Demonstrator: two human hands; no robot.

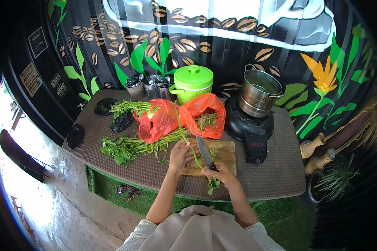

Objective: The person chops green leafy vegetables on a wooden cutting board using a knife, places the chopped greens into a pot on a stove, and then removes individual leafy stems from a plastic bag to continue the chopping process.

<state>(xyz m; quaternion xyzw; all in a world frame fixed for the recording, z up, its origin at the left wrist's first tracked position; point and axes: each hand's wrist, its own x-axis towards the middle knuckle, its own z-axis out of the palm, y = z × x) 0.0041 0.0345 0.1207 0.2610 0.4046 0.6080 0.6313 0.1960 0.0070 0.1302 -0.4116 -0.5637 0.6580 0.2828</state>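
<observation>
Your left hand (pixel 180 155) reaches forward, fingers pinching a green stem (pixel 187 144) over the wooden cutting board (pixel 224 155) on the worktop (pixel 276 167). Your right hand (pixel 224 172), fingers wrapped tight, grips a knife (pixel 205 152), blade pointing away. Two orange-red plastic bags (pixel 203 108) sit just behind; rectangular signs (pixel 31 78) hang far left.

Both forearms came up from about 6 o'clock, bare past pale rolled sleeves. Left hand (pixel 180 154) sat at 11 o'clock of the right hand (pixel 224 172), fingers curled in a pinch; right fist was clenched, knuckles up.
</observation>
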